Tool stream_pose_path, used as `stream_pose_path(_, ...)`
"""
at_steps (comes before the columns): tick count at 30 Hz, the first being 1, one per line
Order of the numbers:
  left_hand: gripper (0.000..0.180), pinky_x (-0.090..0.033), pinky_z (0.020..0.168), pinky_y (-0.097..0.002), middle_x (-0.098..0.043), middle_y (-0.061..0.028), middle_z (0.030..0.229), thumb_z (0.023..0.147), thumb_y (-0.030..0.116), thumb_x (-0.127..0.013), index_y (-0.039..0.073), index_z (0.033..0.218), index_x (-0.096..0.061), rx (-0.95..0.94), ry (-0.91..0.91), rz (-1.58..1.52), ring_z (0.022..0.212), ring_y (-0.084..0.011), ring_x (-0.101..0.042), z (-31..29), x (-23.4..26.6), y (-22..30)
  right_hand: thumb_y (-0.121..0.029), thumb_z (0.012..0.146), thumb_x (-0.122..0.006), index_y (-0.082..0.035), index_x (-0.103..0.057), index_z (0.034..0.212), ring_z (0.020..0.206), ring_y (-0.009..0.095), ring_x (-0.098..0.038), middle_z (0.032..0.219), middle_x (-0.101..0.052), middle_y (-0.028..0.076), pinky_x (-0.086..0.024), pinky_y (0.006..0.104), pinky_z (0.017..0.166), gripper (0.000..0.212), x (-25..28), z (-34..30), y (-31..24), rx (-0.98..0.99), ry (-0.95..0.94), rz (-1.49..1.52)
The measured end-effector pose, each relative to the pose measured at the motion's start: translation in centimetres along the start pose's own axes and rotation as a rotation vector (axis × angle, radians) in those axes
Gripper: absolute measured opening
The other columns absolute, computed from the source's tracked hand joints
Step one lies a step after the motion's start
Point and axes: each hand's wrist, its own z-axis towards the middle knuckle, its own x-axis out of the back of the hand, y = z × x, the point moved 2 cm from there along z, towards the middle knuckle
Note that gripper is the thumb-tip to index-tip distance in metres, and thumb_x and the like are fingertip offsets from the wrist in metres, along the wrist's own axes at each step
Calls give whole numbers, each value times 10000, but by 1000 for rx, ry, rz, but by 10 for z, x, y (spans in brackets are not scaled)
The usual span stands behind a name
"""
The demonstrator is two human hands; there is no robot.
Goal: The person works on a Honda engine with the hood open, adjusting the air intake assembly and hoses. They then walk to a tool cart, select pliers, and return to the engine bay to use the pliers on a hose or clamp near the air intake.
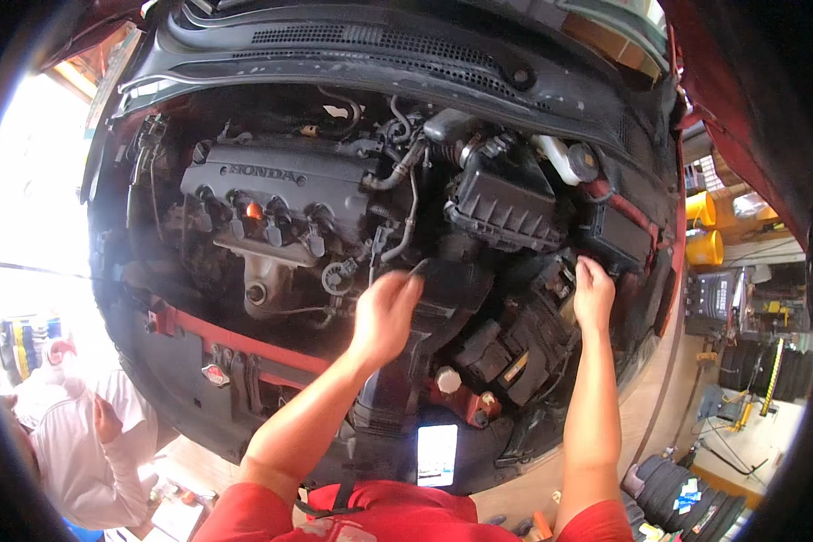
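Observation:
Both my arms reach into a car's open engine bay. My left hand (388,312) is closed in a fist in front of the engine, and a short thin tip sticks out above its fingers; what it belongs to I cannot make out. My right hand (593,294) has its fingers pinched together at the upper end of the dark battery area (524,348), near the black fuse box (616,237). What those fingertips hold is hidden. Between and beyond the hands sits the ribbed black air filter box (506,203). The dark grey engine cover (280,181) lies to the left.
A phone-like lit screen (436,455) lies on the front edge near my body. A white reservoir with a black cap (580,163) stands at the back right. To the left, a person in white (86,443) is close by. Tires (686,497) are stacked at the lower right.

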Motion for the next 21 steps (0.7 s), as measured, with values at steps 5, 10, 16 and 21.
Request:
stream_pose_path(5,306,-505,813,-329,-709,-192,1007,963,224,-579,-30,1115,-659,-32,75,145,936,-266,-691,93,-47,-5,-340,968,-508,-2,-678,1086,967,411,-638,1008,-679,240,-494,465,823,395,-38,72,-5,-4,3,-314)
stream_pose_path(10,481,-490,900,-439,-676,-248,1068,964,393,-544,-42,1149,-636,187,42,199,1041,-404,-633,150,-85,-21,-354,942,-500,50,-675,943,963,463,-609,956,-650,294,-468,493,839,441,-64,99,20,-118,-135,-305)
stream_pose_path(16,534,-501,813,-515,-639,-333,963,970,456,-514,-72,1052,-525,187,128,201,967,-480,-614,163,-101,-33,-298,920,-506,81,-655,928,894,415,-646,928,-665,292,-464,451,811,407,-70,103,41,-168,-43,-159)
stream_pose_path(21,392,-511,789,-541,-633,-347,897,985,311,-492,-79,1013,-461,136,64,213,898,-504,-626,159,-99,-29,-275,951,-519,101,-624,931,774,215,-541,832,-655,143,-438,372,768,391,-64,102,48,-194,-148,157)
